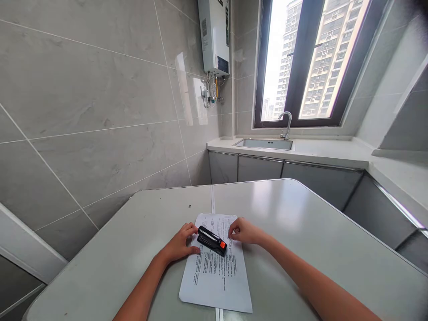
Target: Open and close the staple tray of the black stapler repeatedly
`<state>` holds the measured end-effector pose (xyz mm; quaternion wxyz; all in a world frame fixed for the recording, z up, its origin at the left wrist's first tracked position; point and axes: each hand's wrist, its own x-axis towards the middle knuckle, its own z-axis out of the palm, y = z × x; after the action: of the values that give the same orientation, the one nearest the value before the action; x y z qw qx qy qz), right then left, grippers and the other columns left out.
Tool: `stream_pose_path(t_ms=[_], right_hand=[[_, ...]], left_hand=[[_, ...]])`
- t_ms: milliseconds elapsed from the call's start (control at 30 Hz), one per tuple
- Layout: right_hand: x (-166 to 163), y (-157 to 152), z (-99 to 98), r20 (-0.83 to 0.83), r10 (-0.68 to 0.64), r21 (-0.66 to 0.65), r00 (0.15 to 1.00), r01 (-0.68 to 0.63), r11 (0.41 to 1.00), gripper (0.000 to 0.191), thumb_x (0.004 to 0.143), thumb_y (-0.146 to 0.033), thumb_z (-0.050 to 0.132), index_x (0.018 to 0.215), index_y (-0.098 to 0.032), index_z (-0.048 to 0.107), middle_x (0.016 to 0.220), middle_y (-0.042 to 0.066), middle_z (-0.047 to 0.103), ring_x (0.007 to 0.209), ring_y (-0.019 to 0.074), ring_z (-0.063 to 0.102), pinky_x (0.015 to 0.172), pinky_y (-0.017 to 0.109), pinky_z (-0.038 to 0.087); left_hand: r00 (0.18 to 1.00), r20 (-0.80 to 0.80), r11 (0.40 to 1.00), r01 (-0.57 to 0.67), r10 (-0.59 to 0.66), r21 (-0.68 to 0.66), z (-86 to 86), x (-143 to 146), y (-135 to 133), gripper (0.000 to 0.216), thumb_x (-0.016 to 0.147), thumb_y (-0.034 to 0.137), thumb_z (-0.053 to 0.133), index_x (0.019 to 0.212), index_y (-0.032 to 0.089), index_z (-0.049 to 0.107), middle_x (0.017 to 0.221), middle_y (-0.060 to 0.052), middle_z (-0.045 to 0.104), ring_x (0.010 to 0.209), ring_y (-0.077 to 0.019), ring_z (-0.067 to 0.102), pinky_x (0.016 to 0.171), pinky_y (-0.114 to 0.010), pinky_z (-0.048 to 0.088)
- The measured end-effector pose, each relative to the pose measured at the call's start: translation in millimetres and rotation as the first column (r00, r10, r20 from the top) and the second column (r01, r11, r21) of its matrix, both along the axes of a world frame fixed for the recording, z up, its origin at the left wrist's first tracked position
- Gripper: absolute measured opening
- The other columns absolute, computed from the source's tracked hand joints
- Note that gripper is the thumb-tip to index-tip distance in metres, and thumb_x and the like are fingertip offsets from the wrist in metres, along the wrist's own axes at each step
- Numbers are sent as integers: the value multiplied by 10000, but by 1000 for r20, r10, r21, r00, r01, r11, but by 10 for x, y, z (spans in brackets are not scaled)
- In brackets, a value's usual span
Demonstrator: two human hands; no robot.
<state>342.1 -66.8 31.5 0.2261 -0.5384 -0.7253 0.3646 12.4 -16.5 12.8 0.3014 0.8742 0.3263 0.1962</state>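
A black stapler (211, 240) with an orange-red button lies slantwise on a printed sheet of paper (219, 285); whether there is more than one sheet I cannot tell. My left hand (182, 243) rests at the paper's left edge, thumb and fingers apart, close to the stapler's left end and holding nothing. On the other side, my right hand (244, 231) is at the paper's upper right edge with its fingers curled together. What those fingers pinch, if anything, is hidden.
The paper lies on a pale table (284, 267) with a seam down its middle. Small dark bits (190, 206) lie beyond the left hand. Behind are a sink (247, 142) with a faucet (286, 125), a counter (327, 149), a wall water heater (214, 38) and a window (294, 62).
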Motion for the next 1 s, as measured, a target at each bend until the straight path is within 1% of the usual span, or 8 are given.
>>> stream_pose_path(t_ms=[100, 200, 333, 433, 533, 733, 900, 1000], right_hand=[[-206, -76, -23, -18, -80, 165, 997, 82, 983, 276, 867, -453, 677, 959, -200, 740, 777, 6, 686, 693, 147, 574, 610, 260, 389], [-406, -187, -92, 16, -37, 196, 999, 34, 980, 441, 775, -531, 782, 1061, -214, 673, 1020, 41, 708, 856, 195, 609, 697, 283, 433], [-584, -266, -196, 70, -49, 313, 996, 25, 949, 231, 888, -355, 661, 1073, -216, 662, 1041, 65, 701, 963, 227, 613, 813, 317, 433], [-603, -245, -213, 90, -29, 309, 996, 0, 951, 257, 912, -294, 617, 1150, -226, 686, 1036, 77, 706, 973, 236, 622, 832, 322, 429], [-535, -194, -194, 74, -66, 297, 995, 42, 954, 304, 916, -279, 611, 1205, -245, 699, 1062, 82, 702, 998, 240, 626, 857, 325, 432], [-439, -123, -201, 36, -45, 239, 998, 35, 970, 355, 920, -279, 612, 1263, -246, 696, 1141, 95, 712, 1063, 262, 630, 912, 355, 457], [-467, -133, -217, -21, 16, 301, 1000, -9, 953, 382, 938, -239, 584, 1310, -242, 672, 1221, 97, 720, 1154, 283, 615, 1008, 412, 454], [-419, -131, -183, -49, -18, 326, 999, 33, 945, 428, 895, -276, 669, 1322, -254, 658, 1250, 84, 708, 1117, 270, 638, 982, 401, 482]], left_hand=[[998, -40, 996, 57, -54, 73, -11, 68, -34, 450, 807, 565, 779, 1075, 215, 688, 1089, -87, 610, 1012, -260, 532, 894, -375, 463], [998, -54, 993, 27, -20, 114, -21, 88, -54, 389, 840, 551, 740, 1026, 217, 671, 1022, -75, 607, 952, -253, 536, 848, -369, 466], [995, -91, 989, -21, 34, 146, -43, 99, -73, 312, 869, 489, 708, 1021, 225, 640, 1007, -60, 612, 942, -244, 544, 864, -375, 459], [987, -139, 985, -52, 75, 166, -66, 116, -74, 288, 873, 475, 698, 974, 222, 607, 962, -41, 603, 902, -230, 538, 850, -371, 450], [982, -159, 982, -73, 101, 174, -80, 135, -71, 290, 868, 470, 699, 940, 220, 570, 925, -25, 587, 858, -216, 531, 824, -359, 442], [988, -127, 989, -68, 85, 131, -33, 133, -83, 295, 845, 441, 726, 956, 222, 564, 909, -9, 582, 853, -205, 534, 828, -345, 431], [997, -65, 996, -29, 35, 88, 6, 103, -75, 305, 837, 465, 743, 913, 213, 590, 936, -26, 601, 890, -218, 549, 822, -340, 431], [998, -40, 997, -42, 45, 57, -2, 101, -57, 328, 822, 478, 764, 871, 208, 585, 928, -23, 613, 901, -221, 552, 835, -344, 425]])
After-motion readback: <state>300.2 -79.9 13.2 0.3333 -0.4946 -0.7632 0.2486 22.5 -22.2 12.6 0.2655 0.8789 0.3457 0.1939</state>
